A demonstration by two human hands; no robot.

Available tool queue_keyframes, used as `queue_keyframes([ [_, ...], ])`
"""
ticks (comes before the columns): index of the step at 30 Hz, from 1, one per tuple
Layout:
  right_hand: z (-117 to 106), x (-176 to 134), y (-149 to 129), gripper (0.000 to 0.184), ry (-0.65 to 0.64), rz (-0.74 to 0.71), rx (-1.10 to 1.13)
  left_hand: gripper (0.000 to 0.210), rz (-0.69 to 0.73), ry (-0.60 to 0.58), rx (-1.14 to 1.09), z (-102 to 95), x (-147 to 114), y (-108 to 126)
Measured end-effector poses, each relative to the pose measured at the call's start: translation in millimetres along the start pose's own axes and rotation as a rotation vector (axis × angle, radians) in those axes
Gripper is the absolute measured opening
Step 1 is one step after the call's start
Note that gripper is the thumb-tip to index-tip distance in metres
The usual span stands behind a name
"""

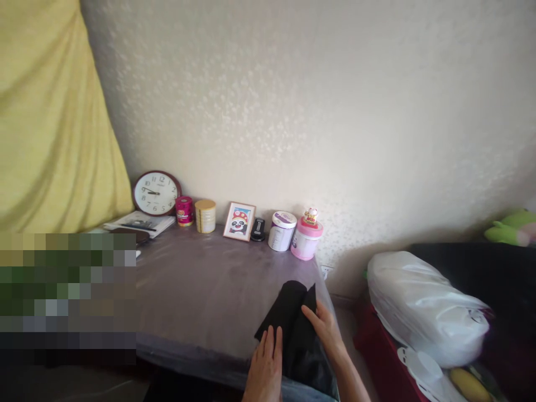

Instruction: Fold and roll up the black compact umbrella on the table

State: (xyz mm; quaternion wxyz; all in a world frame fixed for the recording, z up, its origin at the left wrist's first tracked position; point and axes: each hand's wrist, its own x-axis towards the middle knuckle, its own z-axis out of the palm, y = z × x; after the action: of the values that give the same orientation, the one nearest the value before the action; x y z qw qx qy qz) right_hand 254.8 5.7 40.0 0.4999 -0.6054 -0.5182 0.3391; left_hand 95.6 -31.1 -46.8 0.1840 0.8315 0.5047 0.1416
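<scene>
A folded piece of black cloth (293, 315) lies at the table's right front corner, its lower part hanging towards the edge. Its exact kind cannot be made out. My left hand (267, 357) rests on the left side of the cloth with fingers stretched out and close to flat. On the other side, my right hand (324, 326) pinches a raised flap of the cloth, thumb on the near face and the other fingers partly hidden behind it.
Along the wall on the grey-covered table (201, 285) stand a clock (157, 193), a pink can (184, 212), a yellow-lidded tin (205, 218), a panda picture (239, 221) and two tubs (282, 233). Right of the table sits a white plastic bag (422, 301).
</scene>
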Motion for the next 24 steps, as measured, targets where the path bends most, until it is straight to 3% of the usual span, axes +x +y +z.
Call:
queue_keyframes([
  [3,16.8,11.7,-1.1,0.04,-0.078,0.037,0.126,0.106,-0.012,-0.026,0.007,1.7,2.8,-2.0],
  [7,32.6,21.4,10.0,0.04,-0.057,0.047,0.151,0.103,-0.005,-0.016,-0.007,5.2,5.7,-6.6],
  [14,40.7,34.9,30.0,0.034,-0.015,0.002,-0.163,0.093,0.046,0.027,-0.045,13.1,5.6,-19.4],
  [20,42.4,34.0,30.1,0.047,-0.097,0.119,-0.123,0.083,0.074,0.185,-0.035,21.4,-10.9,-34.6],
  [24,43.6,26.9,19.3,0.04,-0.245,0.086,-0.126,0.067,0.073,0.339,0.047,10.1,-15.0,-32.8],
])
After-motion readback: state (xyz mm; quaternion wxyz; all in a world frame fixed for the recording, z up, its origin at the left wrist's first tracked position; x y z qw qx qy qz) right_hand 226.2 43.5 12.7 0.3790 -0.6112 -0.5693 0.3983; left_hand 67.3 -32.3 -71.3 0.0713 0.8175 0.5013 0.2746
